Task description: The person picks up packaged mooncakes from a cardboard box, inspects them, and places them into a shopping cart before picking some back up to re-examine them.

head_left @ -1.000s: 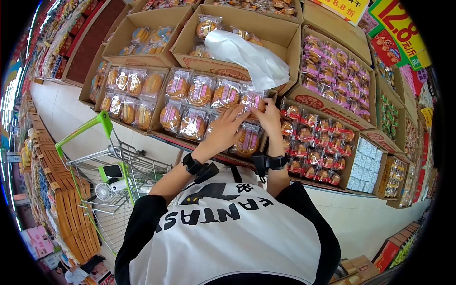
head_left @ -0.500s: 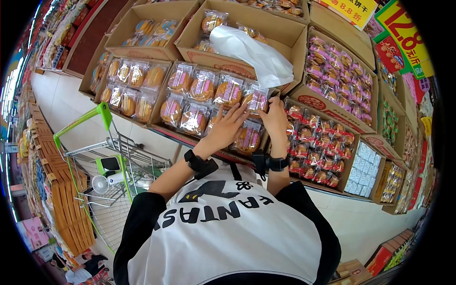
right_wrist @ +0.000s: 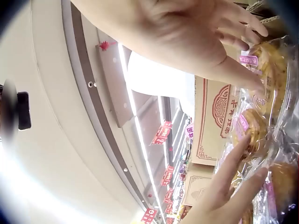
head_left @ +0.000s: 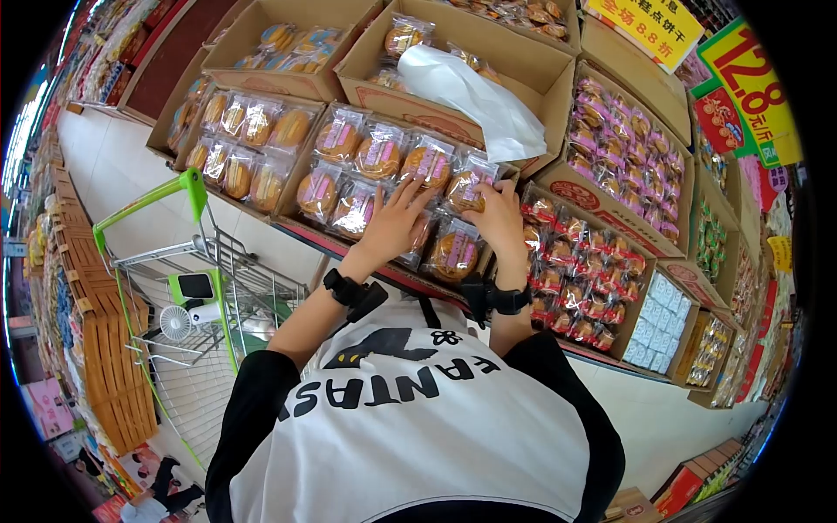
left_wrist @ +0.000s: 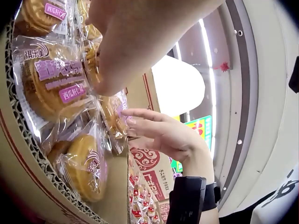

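Observation:
In the head view, a cardboard box holds rows of large round golden cakes, each in clear plastic with a pink label. My left hand lies over the middle of them with fingers spread, fingertips on a wrapped cake in the back row. At the right end, my right hand touches another wrapped cake, thumb on its near side. The right wrist view shows that thumb extended across the wrapper, its fingers fairly straight. A front-corner wrapped cake lies between my forearms.
A white plastic bag drapes over the larger box behind. Boxes of red-wrapped snacks and pink-wrapped snacks stand to the right. A shopping cart with a green handle stands on the left, with a small white fan on it.
My left hand has shifted left over the wrapped cakes, away from the right hand. My right hand stays at the right-end cake, its fingers lower over it. The view has turned slightly.

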{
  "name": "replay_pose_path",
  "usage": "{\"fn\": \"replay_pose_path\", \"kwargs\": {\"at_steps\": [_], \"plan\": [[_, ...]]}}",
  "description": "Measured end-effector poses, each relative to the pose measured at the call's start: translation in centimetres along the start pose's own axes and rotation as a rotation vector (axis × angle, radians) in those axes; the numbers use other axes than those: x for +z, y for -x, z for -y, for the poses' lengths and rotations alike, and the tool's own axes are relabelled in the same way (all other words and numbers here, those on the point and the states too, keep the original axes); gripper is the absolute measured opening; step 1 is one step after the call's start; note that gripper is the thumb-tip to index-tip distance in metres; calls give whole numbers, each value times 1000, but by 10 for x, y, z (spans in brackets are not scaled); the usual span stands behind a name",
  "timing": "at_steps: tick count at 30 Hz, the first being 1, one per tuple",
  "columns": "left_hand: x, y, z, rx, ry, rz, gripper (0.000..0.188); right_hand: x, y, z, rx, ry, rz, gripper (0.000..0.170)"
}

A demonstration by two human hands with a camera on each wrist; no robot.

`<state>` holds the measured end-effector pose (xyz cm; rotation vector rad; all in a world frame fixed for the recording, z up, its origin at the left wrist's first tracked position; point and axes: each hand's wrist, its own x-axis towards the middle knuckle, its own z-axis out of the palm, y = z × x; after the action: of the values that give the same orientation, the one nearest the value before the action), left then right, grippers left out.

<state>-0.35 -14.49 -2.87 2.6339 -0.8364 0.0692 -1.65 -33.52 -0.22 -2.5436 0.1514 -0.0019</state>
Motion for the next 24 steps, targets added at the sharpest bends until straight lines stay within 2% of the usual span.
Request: {"fn": "replay_pose_path", "kwargs": {"at_steps": [2,4,7,9,11,13,14,16,17,18,20,22,24], "plan": [[-4,3,3,-9,138,8,46,1,-2,-2,20,30,44,42],[-7,8,8,2,140,-19,42,2,-4,0,18,46,61,42],[-17,17,14,29,227,-80,34,8,-2,11,-22,151,-27,43],[-29,26,16,32,310,-128,30,13,-3,22,-123,103,-101,43],[-42,39,17,-62,459,-56,25,15,-5,40,-185,35,-66,42],[-53,56,21,-106,468,-61,25,19,-5,61,-276,-200,-11,35],[-57,65,24,-129,479,-50,25,23,-6,72,-301,-200,6,35],[-65,87,29,-219,519,-89,23,31,-6,100,-484,-350,235,30],[-74,98,31,-222,505,-116,23,31,-2,118,-493,-375,367,28],[-81,111,33,-226,489,-145,23,38,3,133,-523,-372,390,28],[-87,142,42,-326,509,-188,22,53,13,163,-722,-459,542,27],[-103,171,44,-477,452,-269,22,70,25,191,-812,-491,639,26],[-118,203,46,-520,432,-389,20,85,37,217,-900,-527,749,26]]}}
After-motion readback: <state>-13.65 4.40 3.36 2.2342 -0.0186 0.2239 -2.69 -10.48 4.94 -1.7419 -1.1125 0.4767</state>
